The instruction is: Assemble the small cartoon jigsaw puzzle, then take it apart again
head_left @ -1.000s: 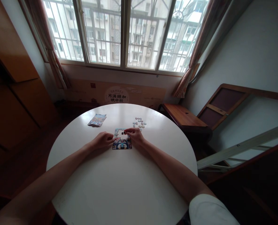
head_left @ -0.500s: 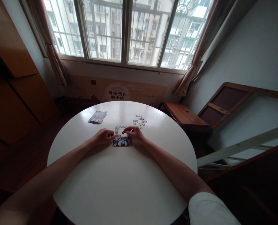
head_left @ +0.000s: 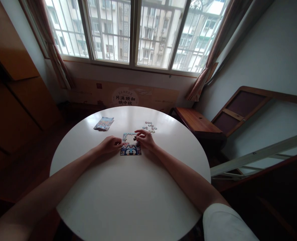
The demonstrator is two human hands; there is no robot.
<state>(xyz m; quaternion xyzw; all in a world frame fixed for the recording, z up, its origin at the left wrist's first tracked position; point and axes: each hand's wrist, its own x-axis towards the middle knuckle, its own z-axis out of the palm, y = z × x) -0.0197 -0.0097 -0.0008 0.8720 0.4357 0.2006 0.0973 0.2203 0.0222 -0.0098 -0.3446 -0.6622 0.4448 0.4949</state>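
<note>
Where the round, glossy white counter [head_left: 128, 194] extends toward the wearer, a wide stretch of surface separates its near rim from the multicoloured, partly assembled rectangular jigsaw puzzle [head_left: 130, 151]. The puzzle lies flat, well inside the rim, with white surface showing through its upper middle. The left hand [head_left: 111, 144] is curled at the puzzle's left edge; whether it grips cannot be told. The right hand [head_left: 146, 140] overlaps the right edge. A printed, bluish packet [head_left: 104, 123] lies far left, apart from the rim. Loose, pale-toned interlocking pieces [head_left: 152, 128] lie beyond the right hand, whose fingertips grip one small dark jigsaw piece [head_left: 134, 138].
</note>
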